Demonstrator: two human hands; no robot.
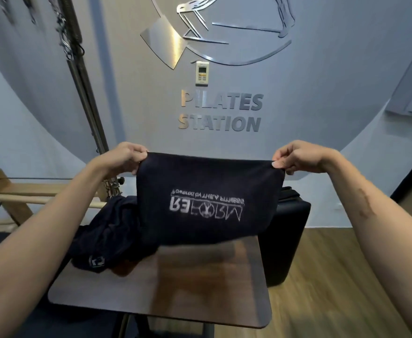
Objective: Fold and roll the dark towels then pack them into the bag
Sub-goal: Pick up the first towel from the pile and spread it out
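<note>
From the head-worn camera, looking forward and down, the person holds a dark navy cloth towel [207,198] up in the air, stretched flat between both hands. The left hand [124,157] pinches the towel's upper left corner, fingers curled tight around the fabric. The right hand [295,157] pinches the upper right corner the same way, thumb on the near side of the cloth. The top edge sags a little between the two grips. Pale printed lettering runs across the middle of the towel and reads upside down and mirrored from here. The towel's lower edge hangs just above the table.

Below it stands a small brown wood-grain table [175,296] with rounded corners and a glossy top. On the table's far left part lies a crumpled heap of more dark navy towels [107,237], one showing a small pale emblem near the front; the heap sits partly behind the lifted towel and spills a little over the table's left edge.

Behind the table on the right, partly hidden by the hanging towel, is a black boxy soft-sided bag [288,235] resting on the wooden plank floor [334,289]; I cannot tell whether it is open.

To the left are pale wooden bars and a frame of exercise equipment [17,191], with metal poles and springs [78,69] rising above. The grey-blue wall carries a silver metal logo and lettering [220,112], with a small white wall controller [202,73] just above the words.
</note>
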